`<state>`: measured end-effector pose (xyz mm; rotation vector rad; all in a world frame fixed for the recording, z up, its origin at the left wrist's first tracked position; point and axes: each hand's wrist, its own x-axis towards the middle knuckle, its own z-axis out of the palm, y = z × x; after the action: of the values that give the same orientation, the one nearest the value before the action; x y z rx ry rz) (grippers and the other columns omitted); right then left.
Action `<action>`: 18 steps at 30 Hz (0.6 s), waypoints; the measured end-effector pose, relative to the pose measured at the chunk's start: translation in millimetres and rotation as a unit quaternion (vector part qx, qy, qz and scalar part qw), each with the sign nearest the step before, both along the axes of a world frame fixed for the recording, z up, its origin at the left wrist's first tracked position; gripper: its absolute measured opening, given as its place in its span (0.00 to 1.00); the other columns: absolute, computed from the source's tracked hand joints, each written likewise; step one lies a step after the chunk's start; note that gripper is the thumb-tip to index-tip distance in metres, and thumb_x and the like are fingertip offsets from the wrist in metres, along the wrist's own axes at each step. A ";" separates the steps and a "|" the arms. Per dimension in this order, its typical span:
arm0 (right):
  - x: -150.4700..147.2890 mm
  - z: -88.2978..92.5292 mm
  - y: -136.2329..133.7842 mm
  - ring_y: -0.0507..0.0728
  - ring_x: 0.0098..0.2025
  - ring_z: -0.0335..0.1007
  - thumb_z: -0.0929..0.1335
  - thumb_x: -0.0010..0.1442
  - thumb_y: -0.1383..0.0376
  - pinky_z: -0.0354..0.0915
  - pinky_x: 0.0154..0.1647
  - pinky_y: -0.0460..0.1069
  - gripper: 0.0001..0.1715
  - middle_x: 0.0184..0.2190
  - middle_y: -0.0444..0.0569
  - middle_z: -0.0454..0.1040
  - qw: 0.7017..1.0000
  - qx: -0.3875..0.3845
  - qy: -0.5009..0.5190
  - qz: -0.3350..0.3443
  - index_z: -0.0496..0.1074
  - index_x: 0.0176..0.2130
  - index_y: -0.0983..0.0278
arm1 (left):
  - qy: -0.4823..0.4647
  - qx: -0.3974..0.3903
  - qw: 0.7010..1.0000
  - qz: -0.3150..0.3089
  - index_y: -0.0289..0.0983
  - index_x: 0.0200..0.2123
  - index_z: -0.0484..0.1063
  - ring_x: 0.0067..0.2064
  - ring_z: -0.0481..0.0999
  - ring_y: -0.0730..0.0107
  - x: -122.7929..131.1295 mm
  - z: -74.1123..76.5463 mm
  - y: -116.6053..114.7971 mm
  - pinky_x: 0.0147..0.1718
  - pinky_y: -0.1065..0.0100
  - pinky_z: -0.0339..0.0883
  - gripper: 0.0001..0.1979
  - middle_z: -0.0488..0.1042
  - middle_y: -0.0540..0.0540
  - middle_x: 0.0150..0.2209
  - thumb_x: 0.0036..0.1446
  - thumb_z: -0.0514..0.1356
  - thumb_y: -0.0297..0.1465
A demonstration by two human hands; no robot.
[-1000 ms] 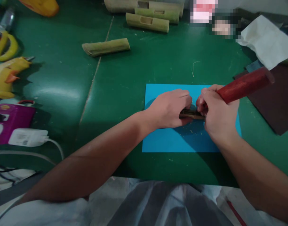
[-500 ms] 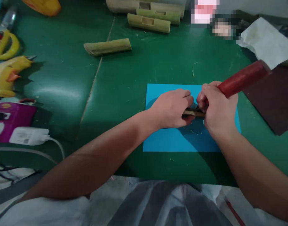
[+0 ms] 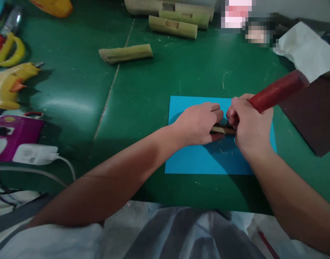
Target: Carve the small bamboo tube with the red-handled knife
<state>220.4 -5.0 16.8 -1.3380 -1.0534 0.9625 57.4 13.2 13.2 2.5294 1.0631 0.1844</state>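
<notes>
My left hand (image 3: 198, 122) is closed round a narrow piece of bamboo (image 3: 219, 130) over a blue sheet (image 3: 183, 162). My right hand (image 3: 252, 126) grips a tool with a thick red handle (image 3: 279, 91), which slants up to the right. The tool's tip is hidden by my fingers, close to the bamboo's right part. Small shavings (image 3: 226, 148) lie on the sheet just below the bamboo.
On the green table (image 3: 73, 126), a cut bamboo piece (image 3: 127, 54) lies beyond my left arm, with notched tubes (image 3: 173, 28) at the back. Left are a glue gun (image 3: 11, 86), scissors (image 3: 10, 50) and a purple socket block (image 3: 22, 133). Right: a dark brown sheet (image 3: 313, 115).
The whole view has shifted slightly. Both hands keep their hold, and slightly more of the bamboo shows beside my left fingers.
</notes>
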 end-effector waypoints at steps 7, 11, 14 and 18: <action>-5.4 1.7 3.2 0.54 0.24 0.54 0.76 0.60 0.66 0.59 0.29 0.54 0.25 0.18 0.40 0.60 0.999 0.027 -0.035 0.006 0.65 0.19 0.55 | -0.100 -0.014 0.995 -0.004 0.39 0.44 0.79 0.49 0.84 0.50 -4.6 -12.9 8.4 0.49 0.54 0.78 0.11 0.82 0.39 0.46 0.70 0.71 0.40; -5.0 7.2 3.8 0.52 0.18 0.47 0.73 0.55 0.67 0.50 0.22 0.53 0.25 0.14 0.39 0.55 0.999 0.017 0.018 0.021 0.60 0.15 0.54 | -0.083 -0.015 0.996 -0.018 0.39 0.40 0.78 0.46 0.83 0.53 -4.6 -13.1 12.9 0.45 0.56 0.75 0.13 0.81 0.40 0.42 0.70 0.72 0.42; -1.5 6.8 4.5 0.53 0.19 0.51 0.73 0.56 0.66 0.51 0.23 0.53 0.24 0.15 0.40 0.58 0.999 0.024 0.025 0.005 0.62 0.16 0.54 | -0.065 -0.010 0.998 -0.007 0.38 0.39 0.78 0.45 0.82 0.54 -2.9 -9.0 13.4 0.42 0.58 0.72 0.14 0.81 0.41 0.42 0.69 0.73 0.42; 2.7 2.1 6.7 0.56 0.22 0.56 0.73 0.61 0.63 0.57 0.26 0.55 0.24 0.17 0.43 0.61 1.000 0.007 0.015 0.005 0.64 0.18 0.53 | -0.042 -0.012 0.999 0.005 0.37 0.39 0.79 0.47 0.83 0.53 -1.2 -3.5 10.5 0.42 0.59 0.70 0.15 0.82 0.40 0.45 0.66 0.75 0.41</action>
<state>223.1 1.7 18.9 -1.3047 -1.0427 0.9787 56.2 23.7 9.6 2.4723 1.0405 0.2758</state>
